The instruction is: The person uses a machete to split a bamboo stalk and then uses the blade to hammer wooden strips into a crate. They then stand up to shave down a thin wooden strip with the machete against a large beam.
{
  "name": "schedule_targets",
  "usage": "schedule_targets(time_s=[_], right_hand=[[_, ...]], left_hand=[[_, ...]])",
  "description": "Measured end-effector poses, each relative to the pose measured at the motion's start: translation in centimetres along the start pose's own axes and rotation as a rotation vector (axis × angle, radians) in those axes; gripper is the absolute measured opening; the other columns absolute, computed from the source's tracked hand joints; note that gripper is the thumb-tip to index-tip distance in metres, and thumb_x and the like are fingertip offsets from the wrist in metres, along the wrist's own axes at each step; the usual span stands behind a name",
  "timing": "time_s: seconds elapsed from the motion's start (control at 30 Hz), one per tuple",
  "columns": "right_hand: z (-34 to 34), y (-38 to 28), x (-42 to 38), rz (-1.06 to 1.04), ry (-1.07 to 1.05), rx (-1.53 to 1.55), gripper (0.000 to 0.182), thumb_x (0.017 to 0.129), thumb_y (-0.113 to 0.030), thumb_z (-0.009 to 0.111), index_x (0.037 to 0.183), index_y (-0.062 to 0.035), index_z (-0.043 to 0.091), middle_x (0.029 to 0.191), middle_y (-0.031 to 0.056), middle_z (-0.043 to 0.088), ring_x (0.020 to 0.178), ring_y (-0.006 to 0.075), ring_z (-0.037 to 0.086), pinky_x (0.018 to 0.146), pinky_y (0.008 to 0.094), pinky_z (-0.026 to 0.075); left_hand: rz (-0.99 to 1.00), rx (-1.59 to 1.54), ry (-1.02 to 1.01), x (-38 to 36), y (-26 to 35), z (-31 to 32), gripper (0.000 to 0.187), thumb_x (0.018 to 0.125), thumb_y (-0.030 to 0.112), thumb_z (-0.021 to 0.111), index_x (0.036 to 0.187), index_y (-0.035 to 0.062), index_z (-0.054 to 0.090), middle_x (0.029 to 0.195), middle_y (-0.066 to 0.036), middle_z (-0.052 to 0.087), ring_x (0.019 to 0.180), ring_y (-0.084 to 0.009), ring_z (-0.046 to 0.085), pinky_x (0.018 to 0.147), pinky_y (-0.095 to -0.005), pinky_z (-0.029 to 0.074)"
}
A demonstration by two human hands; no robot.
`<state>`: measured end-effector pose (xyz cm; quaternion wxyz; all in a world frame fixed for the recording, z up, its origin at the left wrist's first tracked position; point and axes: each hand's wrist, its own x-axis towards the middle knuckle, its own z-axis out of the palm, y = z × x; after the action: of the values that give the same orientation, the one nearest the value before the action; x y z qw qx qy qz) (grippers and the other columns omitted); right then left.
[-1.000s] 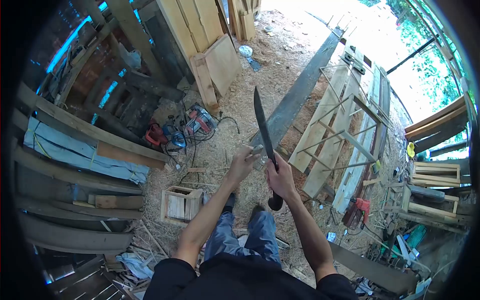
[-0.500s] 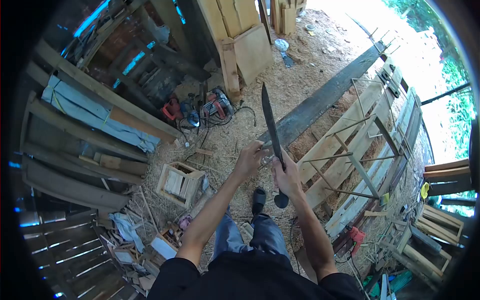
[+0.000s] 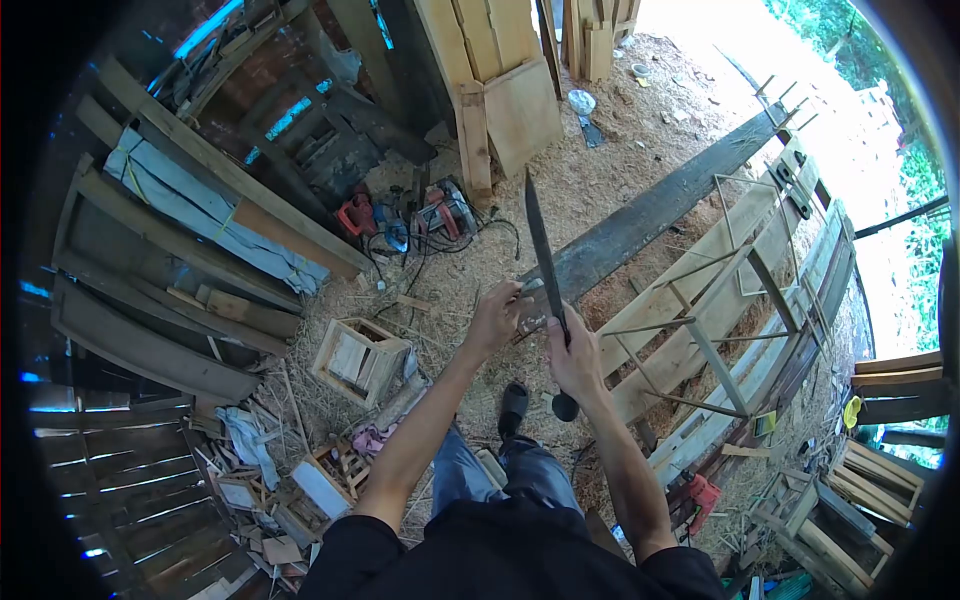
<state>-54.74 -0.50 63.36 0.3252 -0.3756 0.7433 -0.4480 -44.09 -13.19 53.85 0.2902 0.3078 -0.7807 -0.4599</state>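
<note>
My right hand (image 3: pixel 575 360) is wrapped round the handle of a machete (image 3: pixel 541 235). Its long dark blade points up and away from me, and the rounded handle end shows below the fist. My left hand (image 3: pixel 495 318) is beside the lower blade, its fingers pinched together close to the blade's left side. A small pale bit shows at those fingertips, too small to name. Under the hands, the near end of a long dark plank (image 3: pixel 640 225) stretches away to the upper right.
A wooden box (image 3: pixel 361 362) sits on the shaving-covered floor at left, with corded power tools (image 3: pixel 440 215) beyond it. Right of me, a thin metal frame (image 3: pixel 745 330) rests over pale boards (image 3: pixel 690 270). A red power tool (image 3: pixel 703 497) lies low right.
The view has shifted slightly, so the surroundings appear a little further right and down. Both hands and the machete keep almost the same pose.
</note>
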Motion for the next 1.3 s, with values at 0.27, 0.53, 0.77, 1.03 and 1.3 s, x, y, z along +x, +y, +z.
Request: schedule_targets(time_s=[0.27, 0.53, 0.77, 1.03, 1.3], right_hand=[[-0.1, -0.5, 0.3, -0.038, -0.006, -0.141, 0.038, 0.099, -0.018, 0.05, 0.136, -0.0086, 0.049, 0.075, 0.0196, 0.066, 0.064, 0.0331, 0.066, 0.061, 0.042, 0.049], [0.5, -0.9, 0.8, -0.077, 0.015, -0.149, 0.027, 0.101, -0.018, 0.044, 0.122, -0.0011, 0.042, 0.074, 0.0256, 0.062, 0.069, 0.0449, 0.063, 0.061, 0.0488, 0.046], [0.9, 0.4, 0.6, -0.131, -0.006, -0.266, 0.019, 0.102, -0.017, 0.042, 0.113, -0.0016, 0.04, 0.07, 0.0261, 0.059, 0.068, 0.048, 0.06, 0.058, 0.0538, 0.042], [0.2, 2.0, 1.7, -0.129, 0.051, -0.345, 0.015, 0.102, -0.017, 0.041, 0.106, -0.0028, 0.043, 0.075, 0.0259, 0.059, 0.069, 0.0478, 0.059, 0.057, 0.0536, 0.041], [-2.4, -0.5, 1.4, -0.15, 0.103, -0.21, 0.018, 0.102, -0.021, 0.043, 0.105, -0.0035, 0.042, 0.069, 0.0277, 0.058, 0.067, 0.0512, 0.057, 0.057, 0.0568, 0.041]], left_hand=[[0.028, -0.049, 0.075, 0.4, 1.0, 0.2, 0.017, 0.084, 0.007, 0.071, 0.092, -0.0005, 0.058, 0.082, -0.017, 0.057, 0.078, -0.0337, 0.063, 0.066, -0.0386, 0.048], [0.006, -0.046, 0.104, 0.7, 1.6, -0.4, 0.017, 0.086, 0.007, 0.071, 0.091, -0.0008, 0.057, 0.079, -0.016, 0.056, 0.074, -0.0323, 0.063, 0.065, -0.0381, 0.048], [0.052, 0.036, 0.099, 1.3, 0.4, 0.0, 0.015, 0.086, 0.004, 0.067, 0.096, -0.0033, 0.058, 0.083, -0.019, 0.058, 0.075, -0.0364, 0.062, 0.067, -0.0399, 0.051], [0.03, 0.027, 0.045, 1.9, 0.2, 1.7, 0.023, 0.082, 0.003, 0.071, 0.101, -0.0011, 0.058, 0.09, -0.019, 0.062, 0.081, -0.0358, 0.065, 0.07, -0.0379, 0.051], [0.074, -0.05, 0.116, 3.5, 3.8, 2.0, 0.028, 0.083, 0.004, 0.072, 0.107, 0.0014, 0.059, 0.095, -0.017, 0.065, 0.085, -0.0325, 0.067, 0.074, -0.0365, 0.053]])
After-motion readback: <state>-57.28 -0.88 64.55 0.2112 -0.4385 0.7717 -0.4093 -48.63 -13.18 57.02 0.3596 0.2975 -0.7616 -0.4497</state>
